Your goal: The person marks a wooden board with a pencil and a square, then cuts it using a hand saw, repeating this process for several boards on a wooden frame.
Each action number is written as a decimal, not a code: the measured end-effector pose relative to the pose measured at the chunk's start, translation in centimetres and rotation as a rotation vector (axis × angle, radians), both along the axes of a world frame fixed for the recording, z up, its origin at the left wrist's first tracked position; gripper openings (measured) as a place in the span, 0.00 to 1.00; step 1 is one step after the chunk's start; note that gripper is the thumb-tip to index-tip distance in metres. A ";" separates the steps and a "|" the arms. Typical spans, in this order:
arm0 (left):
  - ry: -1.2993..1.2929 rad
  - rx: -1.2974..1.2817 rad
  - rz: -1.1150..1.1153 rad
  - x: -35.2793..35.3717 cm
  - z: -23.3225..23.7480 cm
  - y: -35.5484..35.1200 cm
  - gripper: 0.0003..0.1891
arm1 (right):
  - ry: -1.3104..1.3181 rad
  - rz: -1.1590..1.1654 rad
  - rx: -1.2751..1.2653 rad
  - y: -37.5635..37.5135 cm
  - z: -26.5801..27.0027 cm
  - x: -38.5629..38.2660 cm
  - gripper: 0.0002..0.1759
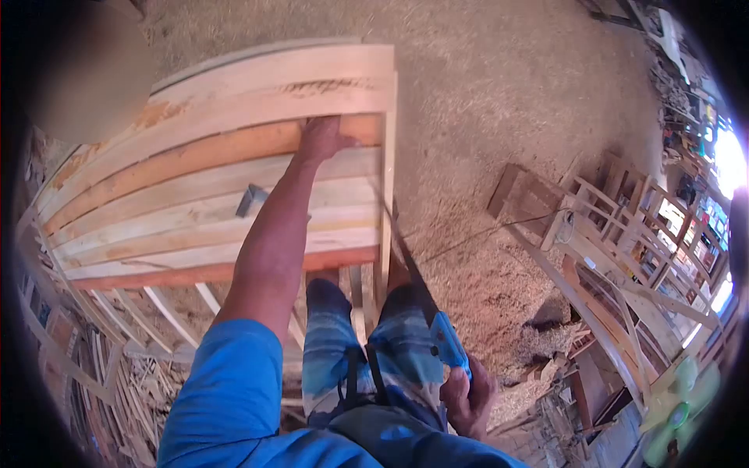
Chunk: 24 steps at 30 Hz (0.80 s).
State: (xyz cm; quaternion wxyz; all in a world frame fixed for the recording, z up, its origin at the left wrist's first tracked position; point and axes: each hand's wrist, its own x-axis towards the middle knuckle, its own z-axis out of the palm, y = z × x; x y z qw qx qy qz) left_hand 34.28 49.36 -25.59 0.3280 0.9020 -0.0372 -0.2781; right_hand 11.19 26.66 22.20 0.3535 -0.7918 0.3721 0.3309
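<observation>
My left hand [324,139] reaches out and rests flat on a reddish plank in a panel of wooden slats [195,203] set on a frame in front of me. Its fingers lie on the board near the panel's right end and hold nothing. A small grey metal object [251,200] lies on the slats beside my forearm. My right hand [466,398] hangs low by my hip and grips a blue power tool [449,343], which points up along my leg.
Sawdust covers the floor [499,101] to the right and beyond the panel. Unfinished wooden chair frames [624,226] stand at the right. Wood offcuts and slats pile at the lower left [117,366]. A green fan [679,398] sits at the lower right.
</observation>
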 end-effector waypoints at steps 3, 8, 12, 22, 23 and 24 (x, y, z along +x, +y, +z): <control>-0.050 0.060 -0.022 1.5 0.9 0.2 0.64 | -0.128 -0.003 -0.058 -0.6 -3.0 1.3 0.26; -0.079 0.082 -0.010 1.3 0.4 0.3 0.65 | -0.228 0.077 -0.029 0.6 -8.5 4.1 0.24; -0.026 0.073 -0.027 1.4 0.4 0.5 0.65 | -0.253 0.015 -0.019 1.3 -12.3 2.3 0.26; -0.046 0.120 -0.038 1.7 2.3 0.1 0.64 | -0.297 0.016 -0.078 5.2 -16.7 1.6 0.24; -0.052 0.120 -0.032 1.3 2.2 0.0 0.64 | -0.295 0.006 -0.076 5.5 -16.3 1.7 0.24; -0.049 0.107 -0.018 1.2 2.0 0.0 0.64 | -0.296 -0.003 -0.076 5.7 -15.9 1.9 0.24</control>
